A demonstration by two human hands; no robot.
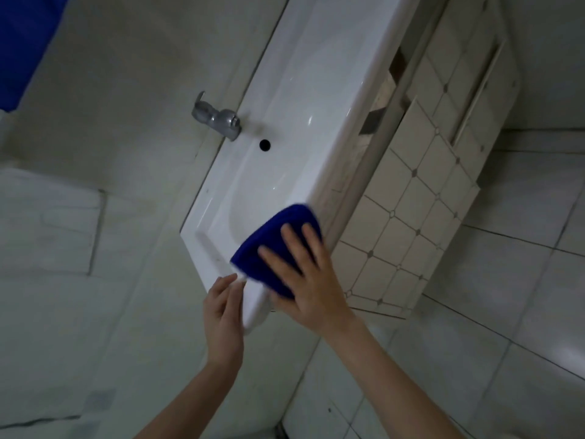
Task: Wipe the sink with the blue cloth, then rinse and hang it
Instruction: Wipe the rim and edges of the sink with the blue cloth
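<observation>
Here, head view: white sink runs diagonally from 1 o'clock down to centre. Blue cloth on sink's near corner at 5 o'clock, partly over basin edge. Right hand flat on cloth, fingers spread, pressing. Left hand at 6 o'clock, fingers fairly straight, touching sink's end rim. Tap at 10 o'clock beside basin.

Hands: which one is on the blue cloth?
The right hand, fingers spread flat on the blue cloth at the sink rim; the left hand only touches bare white rim beside it.
</observation>
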